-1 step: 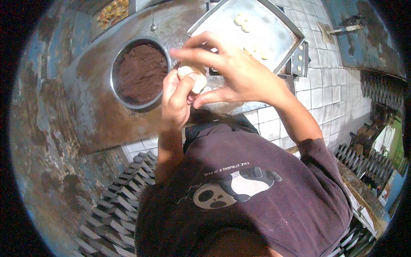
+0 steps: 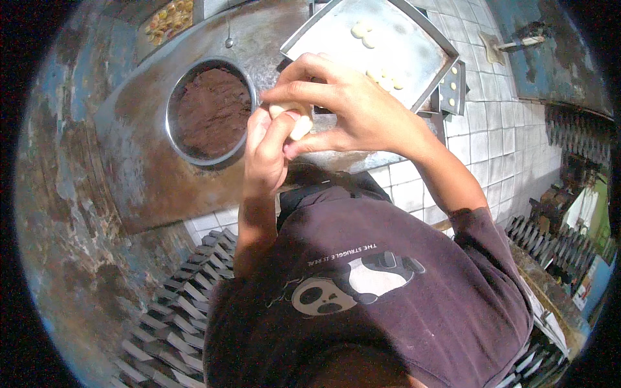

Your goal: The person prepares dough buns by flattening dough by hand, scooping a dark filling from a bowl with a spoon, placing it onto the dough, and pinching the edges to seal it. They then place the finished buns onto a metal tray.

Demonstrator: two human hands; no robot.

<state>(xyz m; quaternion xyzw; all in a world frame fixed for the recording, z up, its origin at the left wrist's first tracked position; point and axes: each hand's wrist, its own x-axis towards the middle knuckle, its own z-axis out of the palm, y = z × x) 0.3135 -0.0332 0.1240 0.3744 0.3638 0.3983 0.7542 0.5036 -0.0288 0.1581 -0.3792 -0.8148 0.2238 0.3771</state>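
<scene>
You have a pale dough piece (image 2: pixel 301 125) in front of you, above the near edge of the table (image 2: pixel 142 191), just right of the bowl. Your left hand (image 2: pixel 266 152) is closed on it, thumb laid across the front, part of the lump showing past it. Your right hand (image 2: pixel 362 110) arches over from the right, thumb and fingers spread apart around the dough and left hand; the thumb tip sits close by the left hand, and whether the fingertips press on the dough you cannot tell from this angle. Beside the left hand, on your left, stands a round metal bowl (image 2: pixel 172 129) holding a brown, crumbly-looking mass (image 2: pixel 213 110). A small spoon (image 2: pixel 229 43) lies beyond the bowl. Past your right hand, a shallow light metal tray (image 2: pixel 411 39) sits tilted in view, carrying pale shaped pieces (image 2: pixel 363 32) in two loose groups. By its right corner, a dark tray (image 2: pixel 458 84) shows more pale rounds. Top left, golden round pieces (image 2: pixel 169 22) are crowded together. White tiles (image 2: pixel 491 149) cover the floor.
</scene>
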